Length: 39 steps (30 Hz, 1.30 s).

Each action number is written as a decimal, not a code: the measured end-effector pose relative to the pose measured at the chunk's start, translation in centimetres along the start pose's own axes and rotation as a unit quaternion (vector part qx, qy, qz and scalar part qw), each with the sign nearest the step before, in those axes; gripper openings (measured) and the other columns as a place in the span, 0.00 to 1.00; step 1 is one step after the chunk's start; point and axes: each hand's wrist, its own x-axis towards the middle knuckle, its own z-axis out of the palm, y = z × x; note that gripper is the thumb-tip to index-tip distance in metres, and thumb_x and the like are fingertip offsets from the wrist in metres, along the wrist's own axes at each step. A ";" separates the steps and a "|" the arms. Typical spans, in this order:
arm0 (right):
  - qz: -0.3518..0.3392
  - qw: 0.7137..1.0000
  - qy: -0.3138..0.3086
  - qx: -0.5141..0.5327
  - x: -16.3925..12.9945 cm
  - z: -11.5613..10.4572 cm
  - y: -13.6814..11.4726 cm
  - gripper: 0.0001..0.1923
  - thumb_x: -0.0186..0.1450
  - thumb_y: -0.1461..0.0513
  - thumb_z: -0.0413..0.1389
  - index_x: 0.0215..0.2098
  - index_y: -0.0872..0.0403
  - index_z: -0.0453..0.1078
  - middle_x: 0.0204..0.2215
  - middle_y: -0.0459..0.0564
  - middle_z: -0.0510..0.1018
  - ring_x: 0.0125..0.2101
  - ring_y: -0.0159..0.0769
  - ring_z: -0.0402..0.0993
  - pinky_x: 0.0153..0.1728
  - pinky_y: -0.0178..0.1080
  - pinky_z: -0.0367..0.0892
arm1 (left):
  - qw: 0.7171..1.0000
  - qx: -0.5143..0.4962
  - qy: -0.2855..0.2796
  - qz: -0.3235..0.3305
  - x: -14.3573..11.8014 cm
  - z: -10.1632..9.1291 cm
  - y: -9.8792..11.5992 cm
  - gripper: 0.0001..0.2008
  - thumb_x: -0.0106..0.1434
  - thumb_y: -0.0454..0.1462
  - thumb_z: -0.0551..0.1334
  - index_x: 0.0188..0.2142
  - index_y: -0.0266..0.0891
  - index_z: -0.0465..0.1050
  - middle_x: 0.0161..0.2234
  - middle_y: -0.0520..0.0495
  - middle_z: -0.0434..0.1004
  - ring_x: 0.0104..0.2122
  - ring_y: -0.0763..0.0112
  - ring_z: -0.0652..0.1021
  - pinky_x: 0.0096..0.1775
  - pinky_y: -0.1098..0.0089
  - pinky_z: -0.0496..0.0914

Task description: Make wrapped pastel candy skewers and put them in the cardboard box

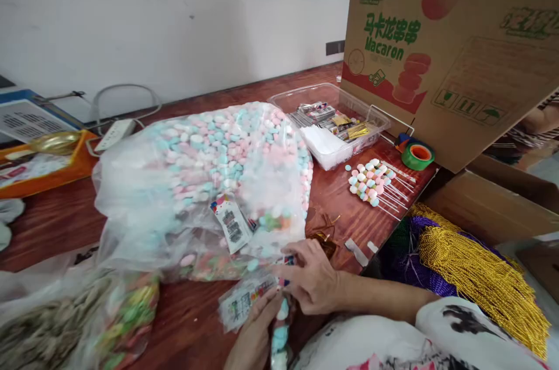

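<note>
My right hand (311,278) pinches the top of a small clear printed packet (247,299) at the table's near edge. My left hand (255,335) comes up from below and grips a candy skewer (279,332) with pale blue and white pieces, partly inside that packet. Just behind both hands lies a large clear bag (205,183) full of pink, blue and white candies, with a labelled packet (231,223) resting against it.
Finished candy skewers (371,180) lie right of the big bag. A clear tray (336,125) of wrappers, green tape (418,155) and a tilted Macaron carton (449,49) stand behind. Gold tassels (471,277) lie right; another candy bag (87,317) left.
</note>
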 end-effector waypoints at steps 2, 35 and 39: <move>-0.109 0.990 -0.055 -0.070 -0.2 -1.6 0.8 0.21 0.62 0.61 0.54 0.54 0.43 0.67 0.61 0.51 0.66 0.57 0.48 0.59 0.48 0.51 0.57 | 0.998 0.009 -0.067 -0.010 0.0 0.0 -0.1 0.21 0.49 0.53 0.70 0.24 0.36 0.74 0.22 0.49 0.74 0.24 0.71 0.72 0.29 0.71 0.69; -0.126 0.977 -0.162 0.065 -3.1 -1.9 0.2 0.10 0.65 0.68 0.51 0.27 0.54 0.69 0.20 0.42 0.74 0.31 0.32 0.66 0.44 0.48 0.51 | 0.926 0.311 -0.213 0.035 -2.9 -0.4 0.4 0.16 0.66 0.47 0.56 0.31 0.37 0.71 0.27 0.49 0.72 0.24 0.72 0.70 0.29 0.72 0.65; 0.028 0.969 -0.222 0.109 -3.7 -0.7 0.3 0.11 0.66 0.62 0.57 0.25 0.53 0.72 0.23 0.42 0.78 0.28 0.29 0.66 0.35 0.41 0.51 | 0.795 0.526 -0.098 0.285 -3.1 -0.5 -0.9 0.13 0.68 0.37 0.52 0.36 0.38 0.75 0.32 0.44 0.75 0.32 0.68 0.72 0.38 0.70 0.67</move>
